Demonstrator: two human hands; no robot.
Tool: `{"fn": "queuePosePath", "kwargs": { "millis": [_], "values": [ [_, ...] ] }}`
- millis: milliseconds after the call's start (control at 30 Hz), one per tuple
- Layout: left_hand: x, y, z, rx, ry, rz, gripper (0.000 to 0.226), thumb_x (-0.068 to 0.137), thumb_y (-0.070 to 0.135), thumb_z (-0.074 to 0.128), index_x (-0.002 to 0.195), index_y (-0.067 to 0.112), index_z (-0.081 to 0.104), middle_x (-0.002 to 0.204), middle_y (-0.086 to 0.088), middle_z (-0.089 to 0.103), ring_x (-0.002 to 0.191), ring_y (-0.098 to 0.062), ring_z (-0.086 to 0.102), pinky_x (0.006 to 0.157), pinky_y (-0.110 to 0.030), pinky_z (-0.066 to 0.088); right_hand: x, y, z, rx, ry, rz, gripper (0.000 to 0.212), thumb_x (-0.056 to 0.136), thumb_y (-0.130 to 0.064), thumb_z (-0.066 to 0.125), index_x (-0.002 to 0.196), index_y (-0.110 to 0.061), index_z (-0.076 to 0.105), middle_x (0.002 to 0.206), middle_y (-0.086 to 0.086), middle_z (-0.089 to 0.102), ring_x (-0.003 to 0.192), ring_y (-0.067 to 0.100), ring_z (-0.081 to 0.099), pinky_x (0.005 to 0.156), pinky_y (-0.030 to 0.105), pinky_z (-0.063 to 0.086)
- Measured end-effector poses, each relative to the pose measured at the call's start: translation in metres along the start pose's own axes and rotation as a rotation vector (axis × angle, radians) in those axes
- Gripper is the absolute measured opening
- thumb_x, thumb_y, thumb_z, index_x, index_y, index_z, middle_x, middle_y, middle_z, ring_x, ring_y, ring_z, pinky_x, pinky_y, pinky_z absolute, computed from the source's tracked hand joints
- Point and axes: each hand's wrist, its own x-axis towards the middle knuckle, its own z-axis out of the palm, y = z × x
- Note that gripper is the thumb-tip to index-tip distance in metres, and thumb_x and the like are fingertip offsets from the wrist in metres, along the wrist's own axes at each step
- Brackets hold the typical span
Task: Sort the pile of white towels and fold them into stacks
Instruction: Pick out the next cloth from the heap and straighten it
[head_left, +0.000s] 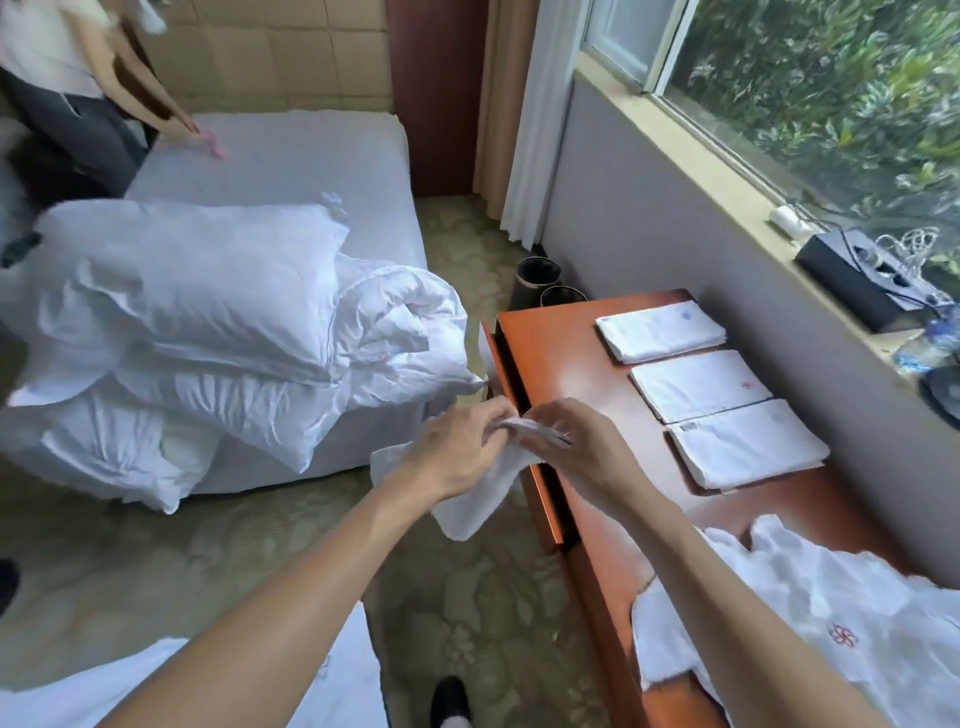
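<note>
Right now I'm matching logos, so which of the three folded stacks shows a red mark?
The middle stack; the far stack bears a blue mark, the near stack none red.

Left hand (457, 447): forearm bare, extended forward, fingers pinching white towel (470, 501) edge. Right hand (576, 452): forearm bare, extended, fingertips pinching same edge, close beside left.
</note>
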Motion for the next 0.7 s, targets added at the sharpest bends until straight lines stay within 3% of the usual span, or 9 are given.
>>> {"fn": "queuePosePath", "kwargs": {
  "millis": [100,167,300,400,533,633,700],
  "values": [
    [0.010,-0.020,-0.018,0.068,0.018,-0.011,0.009,0.103,0.039,0.056,0.102,0.034,0.062,0.090,0.010,0.068,0.086,-0.016,0.064,0.072,-0.036,0.047,0.027,-0.005,0.013,0.001,-0.030,-0.007,0.015,0.099,-0.037,0.067,0.104,-0.024,0.072,0.097,-0.010,0.069,0.091,0.007,0.064,0.078,0.038,0.056],
    [0.017,-0.038,-0.030,0.137,0.031,-0.061,0.015,0.100,0.047,0.058,0.100,0.032,0.062,0.090,0.007,0.068,0.088,-0.021,0.064,0.070,-0.035,0.043,0.047,-0.005,0.017,-0.039,-0.038,-0.035,0.015,0.101,-0.034,0.065,0.104,-0.020,0.071,0.098,-0.006,0.068,0.090,0.009,0.062,0.077,0.037,0.053],
    [0.037,-0.081,-0.045,0.230,0.051,-0.203,0.015,0.101,0.042,0.056,0.104,0.027,0.059,0.100,-0.001,0.071,0.098,-0.032,0.065,0.069,-0.037,0.038,0.086,0.002,0.018,-0.008,-0.010,-0.034,0.007,0.101,-0.023,0.065,0.101,-0.019,0.070,0.097,-0.011,0.065,0.093,-0.006,0.058,0.071,0.011,0.041],
    [0.062,-0.103,-0.044,0.220,0.050,-0.283,0.013,0.102,0.032,0.054,0.102,0.020,0.058,0.103,-0.005,0.071,0.102,-0.036,0.063,0.076,-0.041,0.046,0.110,0.023,0.017,-0.006,0.013,-0.030,0.011,0.101,-0.019,0.064,0.094,-0.028,0.063,0.094,-0.016,0.060,0.092,-0.010,0.055,0.071,0.006,0.039],
    [0.127,-0.099,-0.041,0.219,0.022,-0.229,0.018,0.101,0.035,0.055,0.096,0.018,0.059,0.097,-0.002,0.069,0.099,-0.031,0.062,0.079,-0.042,0.050,0.153,0.065,0.008,-0.045,0.044,0.018,0.005,0.102,-0.022,0.061,0.099,-0.027,0.061,0.099,-0.009,0.060,0.088,0.001,0.054,0.073,0.011,0.038],
    [0.178,-0.084,-0.040,0.213,-0.029,-0.126,0.022,0.101,0.038,0.056,0.094,0.018,0.062,0.093,0.001,0.070,0.093,-0.027,0.063,0.077,-0.041,0.050,0.191,0.091,0.008,-0.038,0.070,0.082,0.006,0.103,-0.024,0.057,0.097,-0.026,0.059,0.100,-0.007,0.060,0.093,0.012,0.056,0.075,0.030,0.043],
    [0.210,-0.080,-0.043,0.218,-0.074,-0.057,0.022,0.102,0.037,0.057,0.089,0.019,0.060,0.090,0.003,0.069,0.090,-0.024,0.062,0.078,-0.042,0.050,0.218,0.100,0.012,0.029,0.075,0.127,0.005,0.103,-0.026,0.055,0.102,-0.024,0.059,0.103,-0.007,0.061,0.096,0.013,0.057,0.079,0.032,0.046]
  ]
}}
